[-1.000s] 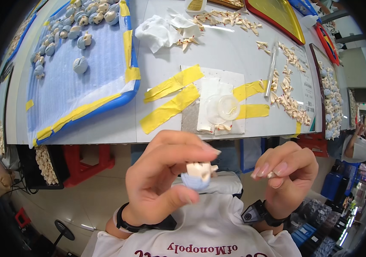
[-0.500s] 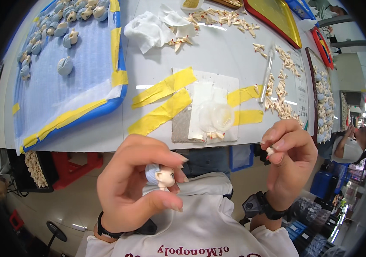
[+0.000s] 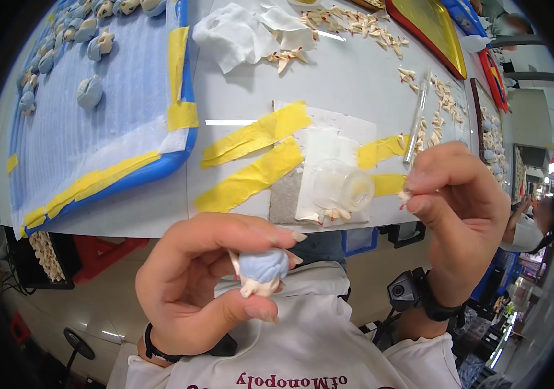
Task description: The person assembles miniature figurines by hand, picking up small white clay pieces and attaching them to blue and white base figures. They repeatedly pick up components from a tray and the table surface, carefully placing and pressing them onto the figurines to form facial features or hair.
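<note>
My left hand (image 3: 183, 285) is closed, thumb and fingers around a small doll head (image 3: 263, 269) with blue moulded hair, held just off the table's near edge. The hair faces upward and the face is turned out of sight. To the right, my right hand (image 3: 461, 198) pinches a tiny cream piece (image 3: 404, 197) with a red tip between thumb and fingertips; its exact shape is mostly hidden. Between the hands, farther away, a clear round plastic cup (image 3: 342, 186) sits on a white pad (image 3: 316, 149) taped to the table. Several cream pieces (image 3: 336, 214) lie at the pad's near edge.
A blue-rimmed tray (image 3: 121, 136) at left carries several blue-haired heads. Beyond the pad lie a crumpled white cloth (image 3: 231, 39) and scattered cream pieces (image 3: 361, 24). A clear rod (image 3: 417, 117) and a yellow tray with red rim (image 3: 429, 29) are at right. Another person (image 3: 530, 223) sits far right.
The doll head has turned in my left hand, from face sideways to hair upward. My right hand has moved slightly right and up with its small piece. The view has shifted a little.
</note>
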A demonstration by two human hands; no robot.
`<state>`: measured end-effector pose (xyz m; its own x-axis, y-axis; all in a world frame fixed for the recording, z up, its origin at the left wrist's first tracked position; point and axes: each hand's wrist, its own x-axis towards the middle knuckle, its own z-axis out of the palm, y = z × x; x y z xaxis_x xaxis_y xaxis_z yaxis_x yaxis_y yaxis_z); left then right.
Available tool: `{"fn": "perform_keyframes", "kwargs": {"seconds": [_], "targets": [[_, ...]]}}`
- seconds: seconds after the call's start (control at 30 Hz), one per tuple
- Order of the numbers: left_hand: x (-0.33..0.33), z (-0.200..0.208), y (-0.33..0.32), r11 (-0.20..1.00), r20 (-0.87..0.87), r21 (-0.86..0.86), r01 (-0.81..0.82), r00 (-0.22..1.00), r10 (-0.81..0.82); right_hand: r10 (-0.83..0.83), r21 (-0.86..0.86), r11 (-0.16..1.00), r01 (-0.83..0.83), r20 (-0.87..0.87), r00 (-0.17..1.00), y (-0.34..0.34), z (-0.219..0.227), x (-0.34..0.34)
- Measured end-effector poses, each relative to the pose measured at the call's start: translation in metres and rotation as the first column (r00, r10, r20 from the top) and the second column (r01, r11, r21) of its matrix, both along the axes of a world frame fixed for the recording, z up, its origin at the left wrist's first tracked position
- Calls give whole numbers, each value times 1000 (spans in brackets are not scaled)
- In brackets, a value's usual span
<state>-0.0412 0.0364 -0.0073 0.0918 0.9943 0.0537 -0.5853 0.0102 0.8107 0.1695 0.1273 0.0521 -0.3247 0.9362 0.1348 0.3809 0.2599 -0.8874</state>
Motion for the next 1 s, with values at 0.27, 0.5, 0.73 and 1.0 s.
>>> {"fn": "perform_keyframes", "kwargs": {"seconds": [0.27,0.5,0.73,1.0], "targets": [[9,-2,7,997,-98,-17,-78,992,76,96,58,991,-120,312,945,10,7,-18],[17,2,13,998,-60,-6,-63,996,62,80,128,983,-130,338,938,9,9,-20],[22,0,10,999,83,-37,-17,996,20,287,169,940,-296,75,955,-13,7,-7],[28,7,7,998,73,-67,15,997,-10,206,-25,976,-215,-201,958,-46,-9,-17]]}}
